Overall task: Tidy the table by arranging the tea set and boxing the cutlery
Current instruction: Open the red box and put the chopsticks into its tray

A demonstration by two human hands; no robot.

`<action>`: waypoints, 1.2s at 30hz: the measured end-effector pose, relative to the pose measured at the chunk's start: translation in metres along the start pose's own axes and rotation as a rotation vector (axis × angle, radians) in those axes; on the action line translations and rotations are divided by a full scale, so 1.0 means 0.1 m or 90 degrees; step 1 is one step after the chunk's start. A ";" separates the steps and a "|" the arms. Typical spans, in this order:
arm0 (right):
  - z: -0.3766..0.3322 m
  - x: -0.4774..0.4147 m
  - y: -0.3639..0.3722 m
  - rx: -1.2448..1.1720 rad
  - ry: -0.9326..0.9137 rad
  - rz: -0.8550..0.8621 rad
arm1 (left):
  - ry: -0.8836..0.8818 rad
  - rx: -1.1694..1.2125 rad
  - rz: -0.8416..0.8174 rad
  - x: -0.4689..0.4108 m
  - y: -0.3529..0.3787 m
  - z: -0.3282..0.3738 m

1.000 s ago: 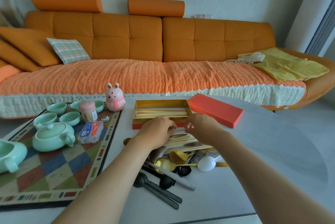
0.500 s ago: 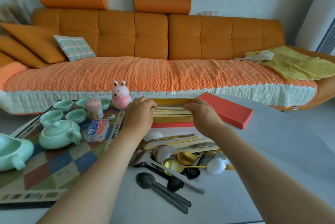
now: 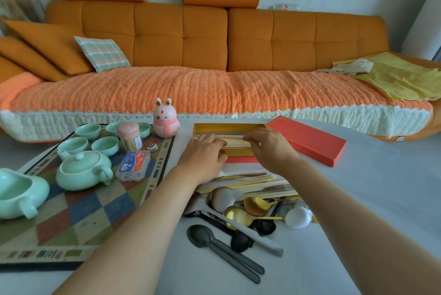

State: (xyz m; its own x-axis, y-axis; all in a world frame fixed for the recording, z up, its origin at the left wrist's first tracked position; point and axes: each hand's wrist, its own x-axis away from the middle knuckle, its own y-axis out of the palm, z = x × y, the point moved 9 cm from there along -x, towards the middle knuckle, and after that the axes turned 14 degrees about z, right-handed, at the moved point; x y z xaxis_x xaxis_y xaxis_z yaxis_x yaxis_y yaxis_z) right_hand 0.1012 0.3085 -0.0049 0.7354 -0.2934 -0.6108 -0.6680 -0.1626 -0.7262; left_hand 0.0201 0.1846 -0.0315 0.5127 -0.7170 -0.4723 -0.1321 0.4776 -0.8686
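1. On the mat at the left edge of the table, the tea set is grouped: teapot, pitcher and small cups. This part looks mostly arranged.
2. The left hand rests on the near wall of the gold box, with fingers curled loosely on the chopsticks inside.
3. The right hand meets it there; its fingertips seem to pinch the same chopsticks, but the view is poor.
4. Boxing is only begun, I judge: spoons and more chopsticks lie piled at the near middle of the table.
5. The red lid lies just right of the box, not yet on.
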 end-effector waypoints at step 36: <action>-0.05 0.35 -0.37 0.041 -0.002 -0.131 | -0.008 0.119 -0.076 0.24 -0.32 0.42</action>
State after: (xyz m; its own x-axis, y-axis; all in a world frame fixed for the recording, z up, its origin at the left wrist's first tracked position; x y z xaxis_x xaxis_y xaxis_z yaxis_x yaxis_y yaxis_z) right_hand 0.1511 0.2998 0.0027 0.8556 -0.2579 -0.4487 -0.4956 -0.1581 -0.8541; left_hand 0.0725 0.1737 -0.0082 0.5262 -0.7679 -0.3653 0.0882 0.4765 -0.8747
